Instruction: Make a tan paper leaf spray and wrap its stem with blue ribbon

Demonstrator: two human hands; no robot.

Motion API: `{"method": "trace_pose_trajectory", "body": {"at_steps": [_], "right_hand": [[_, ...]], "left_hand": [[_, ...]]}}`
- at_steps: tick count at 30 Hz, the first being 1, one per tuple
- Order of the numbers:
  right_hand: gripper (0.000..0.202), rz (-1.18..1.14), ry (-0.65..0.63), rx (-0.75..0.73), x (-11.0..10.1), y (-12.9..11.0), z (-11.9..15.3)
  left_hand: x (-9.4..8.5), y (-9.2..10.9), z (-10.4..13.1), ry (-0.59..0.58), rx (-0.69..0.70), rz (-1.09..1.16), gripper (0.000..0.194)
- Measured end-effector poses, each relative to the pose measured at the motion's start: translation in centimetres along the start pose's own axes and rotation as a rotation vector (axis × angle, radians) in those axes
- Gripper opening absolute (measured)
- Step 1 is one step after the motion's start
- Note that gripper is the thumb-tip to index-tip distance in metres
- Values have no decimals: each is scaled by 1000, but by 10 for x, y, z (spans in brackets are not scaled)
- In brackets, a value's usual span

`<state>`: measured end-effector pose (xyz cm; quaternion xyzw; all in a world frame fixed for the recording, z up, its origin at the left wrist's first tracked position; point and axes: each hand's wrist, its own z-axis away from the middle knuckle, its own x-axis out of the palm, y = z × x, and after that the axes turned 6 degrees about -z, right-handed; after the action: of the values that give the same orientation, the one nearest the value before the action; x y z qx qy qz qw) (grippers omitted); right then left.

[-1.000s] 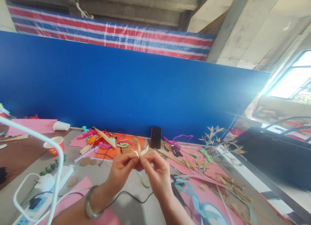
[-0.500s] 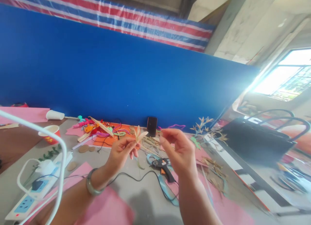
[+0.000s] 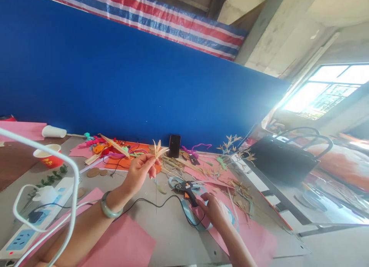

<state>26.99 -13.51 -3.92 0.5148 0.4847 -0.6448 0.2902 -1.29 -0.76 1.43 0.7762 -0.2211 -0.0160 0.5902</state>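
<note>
My left hand (image 3: pixel 142 171), with a jade-coloured bangle (image 3: pixel 109 206) on its wrist, pinches a small pale dried-leaf flower (image 3: pixel 158 149) on a thin stem. My right hand (image 3: pixel 212 207) is low on the right, its fingers at the handle of a black glue gun (image 3: pixel 188 191); whether they grip it is unclear. The glue gun lies on the table beside light blue ribbon (image 3: pixel 186 210), with a black cord running off to the left.
A power strip (image 3: pixel 24 236) and white cable (image 3: pixel 75 190) are at the left, near a red cup (image 3: pixel 50 156). A phone (image 3: pixel 174 146) stands against the blue panel (image 3: pixel 129 78). Pink paper (image 3: pixel 123 240), dried stalks (image 3: pixel 240 192) and a black bag (image 3: pixel 284 155) lie around.
My right hand has moved down from beside the flower to the glue gun's handle. My left hand still holds the flower. The whole view has shifted slightly.
</note>
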Motion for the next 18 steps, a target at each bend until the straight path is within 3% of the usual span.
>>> {"method": "trace_pose_trajectory", "body": {"at_steps": [3, 11, 15, 18], "right_hand": [[22, -49, 63, 12, 16, 1, -2], [5, -100, 12, -7, 44, -5, -24], [8, -170, 19, -32, 36, 0, -26], [9, -467, 82, -3, 18, -5, -14]], "left_hand": [[0, -3, 0, -25, -10, 6, 30], [1, -3, 0, -41, -21, 8, 30], [2, -3, -1, -24, -5, 27, 29], [3, -1, -1, -28, 1, 34, 30]]}}
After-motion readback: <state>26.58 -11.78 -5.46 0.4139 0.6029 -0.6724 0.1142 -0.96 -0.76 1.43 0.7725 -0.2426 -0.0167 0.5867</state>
